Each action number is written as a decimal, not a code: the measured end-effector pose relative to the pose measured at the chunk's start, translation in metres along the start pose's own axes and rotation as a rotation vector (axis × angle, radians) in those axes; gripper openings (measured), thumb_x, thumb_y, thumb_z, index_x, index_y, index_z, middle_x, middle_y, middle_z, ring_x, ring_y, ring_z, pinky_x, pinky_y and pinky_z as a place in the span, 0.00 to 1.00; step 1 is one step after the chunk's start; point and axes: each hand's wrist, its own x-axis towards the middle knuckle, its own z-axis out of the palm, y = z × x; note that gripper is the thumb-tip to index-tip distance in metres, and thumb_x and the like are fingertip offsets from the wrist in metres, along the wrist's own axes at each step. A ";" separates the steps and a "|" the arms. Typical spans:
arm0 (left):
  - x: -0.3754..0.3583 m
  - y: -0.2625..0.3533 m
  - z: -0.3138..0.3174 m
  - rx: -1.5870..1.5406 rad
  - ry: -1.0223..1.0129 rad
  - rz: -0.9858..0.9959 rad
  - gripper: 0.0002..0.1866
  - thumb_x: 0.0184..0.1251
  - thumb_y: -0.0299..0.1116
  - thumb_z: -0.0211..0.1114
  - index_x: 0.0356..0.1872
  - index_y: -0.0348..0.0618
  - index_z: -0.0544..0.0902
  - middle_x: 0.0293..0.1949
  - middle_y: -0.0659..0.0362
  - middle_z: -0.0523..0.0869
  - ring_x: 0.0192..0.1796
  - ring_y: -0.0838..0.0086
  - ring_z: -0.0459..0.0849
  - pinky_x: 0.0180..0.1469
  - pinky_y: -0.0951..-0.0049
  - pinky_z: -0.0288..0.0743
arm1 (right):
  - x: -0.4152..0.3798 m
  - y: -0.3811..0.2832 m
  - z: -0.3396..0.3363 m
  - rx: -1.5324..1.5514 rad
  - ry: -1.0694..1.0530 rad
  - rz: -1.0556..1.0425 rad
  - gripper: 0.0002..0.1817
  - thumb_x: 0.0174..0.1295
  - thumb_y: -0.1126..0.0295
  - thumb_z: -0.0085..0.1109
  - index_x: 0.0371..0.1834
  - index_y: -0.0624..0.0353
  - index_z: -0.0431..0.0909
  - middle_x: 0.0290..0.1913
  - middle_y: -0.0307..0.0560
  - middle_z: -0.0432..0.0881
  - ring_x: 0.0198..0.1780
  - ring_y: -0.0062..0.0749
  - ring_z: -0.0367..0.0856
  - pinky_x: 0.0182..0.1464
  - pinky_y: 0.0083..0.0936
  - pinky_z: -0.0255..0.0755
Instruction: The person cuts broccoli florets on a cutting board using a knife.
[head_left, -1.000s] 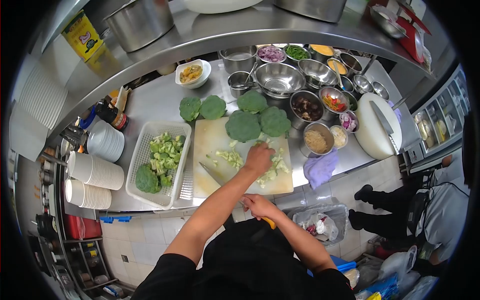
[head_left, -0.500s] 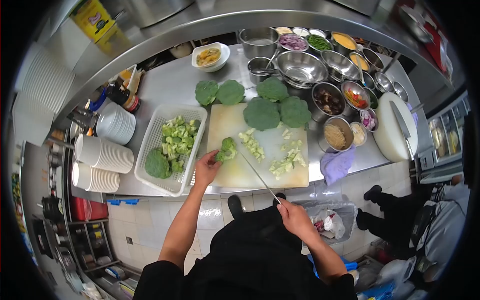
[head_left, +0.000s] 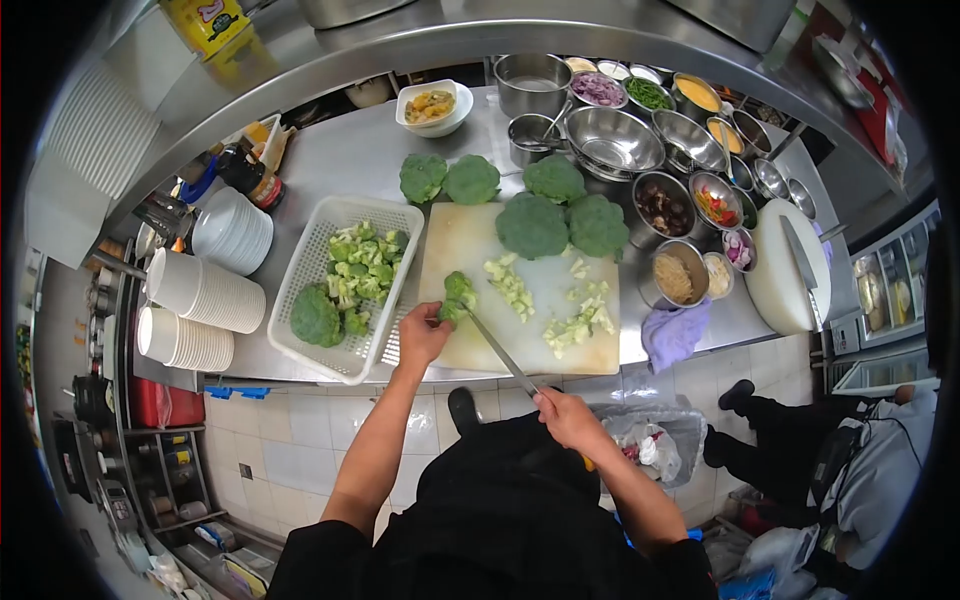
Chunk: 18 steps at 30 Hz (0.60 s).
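One broccoli piece (head_left: 459, 290) sat pinched in left hand (head_left: 424, 335), knife (head_left: 503, 352) gripped in right hand (head_left: 570, 417), blade slanting forward-left, tip near it.

**Deep Green, Cream and Lilac**

The broccoli (head_left: 531, 226) is deep green, the chopped pieces (head_left: 510, 287) pale green. The board (head_left: 455, 345) is cream, tinged yellow; the basket (head_left: 306, 245) is white with a grid of holes. The desk (head_left: 335, 160) is silver-grey, the cloth (head_left: 675, 336) lilac, the sauce (head_left: 698, 94) orange.
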 end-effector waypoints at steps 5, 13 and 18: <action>0.003 -0.010 0.006 -0.015 0.015 -0.019 0.21 0.58 0.30 0.74 0.54 0.33 0.85 0.40 0.48 0.92 0.38 0.69 0.91 0.44 0.69 0.84 | -0.010 -0.011 -0.008 0.142 -0.099 0.142 0.19 0.80 0.55 0.46 0.49 0.60 0.77 0.33 0.50 0.84 0.21 0.36 0.76 0.23 0.32 0.72; 0.007 0.007 -0.062 0.020 0.150 0.246 0.27 0.60 0.28 0.75 0.62 0.37 0.81 0.50 0.43 0.88 0.48 0.60 0.89 0.53 0.64 0.81 | 0.003 0.032 -0.015 0.367 -0.232 0.226 0.20 0.80 0.55 0.44 0.50 0.61 0.78 0.36 0.45 0.84 0.17 0.22 0.73 0.17 0.23 0.70; 0.018 0.095 -0.065 0.355 0.256 0.474 0.31 0.59 0.33 0.75 0.65 0.40 0.79 0.58 0.37 0.83 0.59 0.50 0.83 0.63 0.58 0.76 | 0.019 0.029 0.001 0.275 -0.204 0.168 0.20 0.80 0.54 0.46 0.48 0.62 0.77 0.35 0.45 0.83 0.16 0.21 0.72 0.17 0.22 0.69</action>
